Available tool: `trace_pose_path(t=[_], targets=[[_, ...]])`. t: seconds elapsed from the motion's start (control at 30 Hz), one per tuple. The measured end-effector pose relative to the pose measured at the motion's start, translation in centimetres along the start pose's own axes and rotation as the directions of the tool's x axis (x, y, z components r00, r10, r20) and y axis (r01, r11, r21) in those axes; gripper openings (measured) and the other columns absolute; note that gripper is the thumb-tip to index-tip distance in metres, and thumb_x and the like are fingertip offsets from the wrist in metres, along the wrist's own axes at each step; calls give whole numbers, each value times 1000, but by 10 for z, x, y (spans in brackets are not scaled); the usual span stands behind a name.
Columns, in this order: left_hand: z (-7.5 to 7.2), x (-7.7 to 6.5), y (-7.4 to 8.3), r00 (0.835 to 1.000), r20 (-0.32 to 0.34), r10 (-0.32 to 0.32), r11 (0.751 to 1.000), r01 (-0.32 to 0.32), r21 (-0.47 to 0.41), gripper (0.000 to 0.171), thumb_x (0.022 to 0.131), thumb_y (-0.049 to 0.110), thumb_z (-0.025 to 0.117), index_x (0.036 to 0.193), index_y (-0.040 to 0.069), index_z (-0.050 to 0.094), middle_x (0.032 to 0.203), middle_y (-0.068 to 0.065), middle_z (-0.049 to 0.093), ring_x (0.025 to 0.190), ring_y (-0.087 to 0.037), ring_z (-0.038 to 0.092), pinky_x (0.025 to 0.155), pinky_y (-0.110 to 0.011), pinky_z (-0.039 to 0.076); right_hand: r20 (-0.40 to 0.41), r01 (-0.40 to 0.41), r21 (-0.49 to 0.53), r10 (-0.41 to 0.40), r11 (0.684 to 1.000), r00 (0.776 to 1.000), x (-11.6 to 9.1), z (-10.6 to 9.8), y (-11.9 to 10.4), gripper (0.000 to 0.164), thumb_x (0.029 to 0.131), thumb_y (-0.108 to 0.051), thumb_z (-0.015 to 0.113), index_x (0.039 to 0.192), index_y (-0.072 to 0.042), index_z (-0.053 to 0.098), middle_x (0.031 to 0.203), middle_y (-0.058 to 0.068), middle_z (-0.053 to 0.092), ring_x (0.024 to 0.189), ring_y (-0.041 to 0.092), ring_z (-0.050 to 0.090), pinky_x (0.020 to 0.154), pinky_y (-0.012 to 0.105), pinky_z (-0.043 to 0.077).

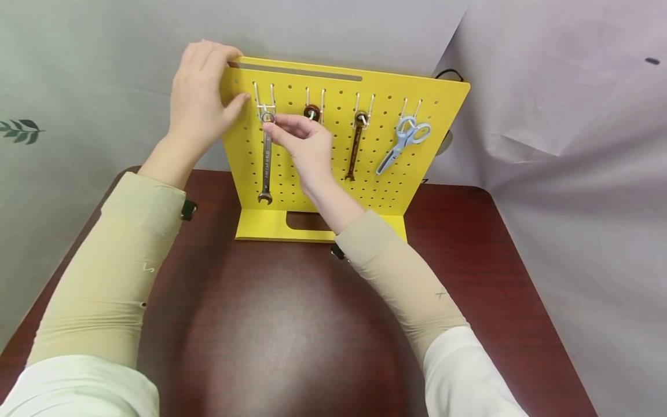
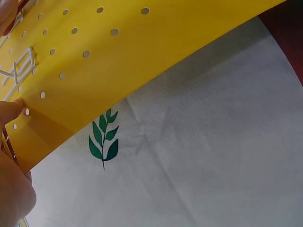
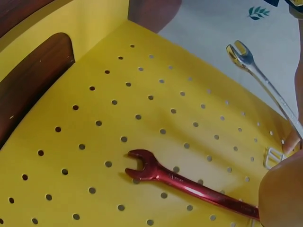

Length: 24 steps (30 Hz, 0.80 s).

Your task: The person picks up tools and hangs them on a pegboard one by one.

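Note:
A yellow pegboard (image 1: 438, 98) stands upright on the table. My left hand (image 1: 200, 92) grips its upper left corner, fingers over the top edge and thumb on the front. With thumb and fingertips, my right hand (image 1: 310, 145) pinches the ring end of a silver combination wrench (image 1: 267, 165) at the leftmost white hook (image 1: 266, 107). The wrench's open end points down; in the right wrist view its shaft (image 3: 270, 87) stands away from the board. A red wrench (image 3: 189, 184) hangs on the second hook, its shaft hidden behind my right hand in the head view.
A bronze-coloured wrench (image 1: 356, 147) hangs from the third hook, and blue-handled scissors (image 1: 401, 145) from the fourth. The board's yellow foot (image 1: 260, 226) rests on the dark red table (image 1: 281, 324). Pale cloth (image 1: 339, 29) hangs behind, and a black cable (image 1: 449, 72) shows near the top right corner.

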<state>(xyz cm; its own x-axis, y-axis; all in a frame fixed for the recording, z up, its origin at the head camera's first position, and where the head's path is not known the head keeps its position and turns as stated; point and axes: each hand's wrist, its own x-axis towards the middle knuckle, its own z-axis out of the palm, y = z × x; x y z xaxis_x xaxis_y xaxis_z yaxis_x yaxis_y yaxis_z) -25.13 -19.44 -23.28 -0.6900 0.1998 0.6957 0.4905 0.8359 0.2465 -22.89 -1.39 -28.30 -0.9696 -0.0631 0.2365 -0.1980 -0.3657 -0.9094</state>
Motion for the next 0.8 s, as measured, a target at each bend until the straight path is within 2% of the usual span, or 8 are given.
trace_pose_path(t=[0.2,0.47,0.67,0.8], targets=[[0,-1,1,1000,-5,7,1000,-7,0,43,98,10,72,137,-4,59,132,-23,64,137,-40,50,134,-29,20,-58,-5,6,5,1000,998,4,8,4,25,87,8,81,111,14,73,105,25,79,75,7,74,84,31,66],[0,-2,1,1000,-17,24,1000,-24,-5,43,98,10,72,136,-4,59,131,-24,64,134,-41,51,134,-29,20,-126,-50,29,53,998,991,7,12,8,23,85,7,84,106,9,75,101,20,80,75,6,72,85,27,66],[0,-2,1,1000,-13,24,1000,-24,-8,43,98,9,72,136,-5,59,131,-24,64,134,-42,51,134,-30,20,-124,3,-65,-11,998,992,10,10,13,25,85,4,85,108,7,76,108,22,79,78,3,71,86,23,64],[-1,-2,1,1000,-11,16,1000,-16,-13,43,97,8,73,136,-4,59,131,-24,64,134,-41,51,134,-30,20,-111,48,-190,-70,981,991,10,7,18,23,87,-3,86,107,4,78,108,19,80,81,4,73,85,20,63]])
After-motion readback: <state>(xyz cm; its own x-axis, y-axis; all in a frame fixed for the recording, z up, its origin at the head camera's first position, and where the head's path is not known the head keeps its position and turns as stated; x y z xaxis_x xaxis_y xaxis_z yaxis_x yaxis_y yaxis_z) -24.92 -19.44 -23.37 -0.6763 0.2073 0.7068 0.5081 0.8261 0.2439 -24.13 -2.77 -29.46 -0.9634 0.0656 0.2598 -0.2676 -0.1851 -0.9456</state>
